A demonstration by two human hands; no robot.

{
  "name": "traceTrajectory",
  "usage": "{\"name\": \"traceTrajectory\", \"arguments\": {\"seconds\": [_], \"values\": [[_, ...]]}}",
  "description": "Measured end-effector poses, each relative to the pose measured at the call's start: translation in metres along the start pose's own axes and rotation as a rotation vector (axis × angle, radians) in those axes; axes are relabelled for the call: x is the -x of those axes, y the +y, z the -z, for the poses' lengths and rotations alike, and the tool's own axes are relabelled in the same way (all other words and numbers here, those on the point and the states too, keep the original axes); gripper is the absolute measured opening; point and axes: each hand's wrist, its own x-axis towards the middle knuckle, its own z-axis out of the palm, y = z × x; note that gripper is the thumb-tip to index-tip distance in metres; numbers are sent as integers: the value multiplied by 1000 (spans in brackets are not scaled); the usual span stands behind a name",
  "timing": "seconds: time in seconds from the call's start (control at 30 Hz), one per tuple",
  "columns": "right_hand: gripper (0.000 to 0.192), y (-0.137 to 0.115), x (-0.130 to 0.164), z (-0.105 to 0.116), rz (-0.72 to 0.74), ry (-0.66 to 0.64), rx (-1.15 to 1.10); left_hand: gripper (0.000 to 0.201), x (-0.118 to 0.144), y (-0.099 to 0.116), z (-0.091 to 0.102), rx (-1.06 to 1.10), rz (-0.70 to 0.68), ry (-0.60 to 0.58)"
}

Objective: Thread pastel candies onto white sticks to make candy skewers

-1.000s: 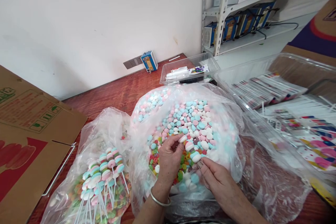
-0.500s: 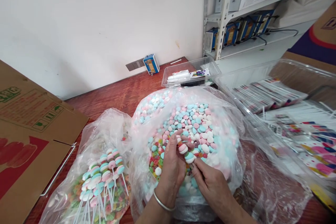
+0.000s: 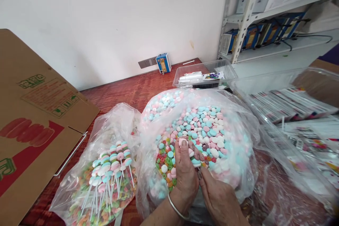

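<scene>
Holding a half-built candy skewer [image 3: 191,152] over a large open bag [image 3: 246,141] of pastel candy discs [image 3: 206,127], both hands meet near the bottom centre, forearms rising from the lower edge. The left hand [image 3: 186,171], a bangle [image 3: 177,209] on its wrist, stands knuckles up with fingers curled around the skewer and a pink disc [image 3: 183,142] pinched at the fingertips. The right hand [image 3: 218,197] lies just beside it, fingers closed towards the skewer's lower end; its exact grip is hidden. A second bag [image 3: 116,120] to the left holds finished skewers [image 3: 111,169]. Both bags sit on a red-brown surface [image 3: 119,93], with cardboard [image 3: 31,120] at far left.
</scene>
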Motion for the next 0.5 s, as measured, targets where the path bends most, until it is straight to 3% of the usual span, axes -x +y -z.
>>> {"name": "traceTrajectory", "arguments": {"seconds": [0.17, 0.3, 0.4, 0.5], "values": [[34, -4, -3, -7, 54, 62, 12, 46, 5, -2, 7, 148, 3, 4], [37, -15, -10, -7, 57, 2, -147, 55, 13, 6, 20, 150, -58, -6], [32, -22, -18, 1, 65, -205, -316, 49, 13, 33, 47, 60, -140, 19], [28, -18, -21, 13, 33, -296, -362, 47, 11, 81, 97, -240, -326, 221]]}}
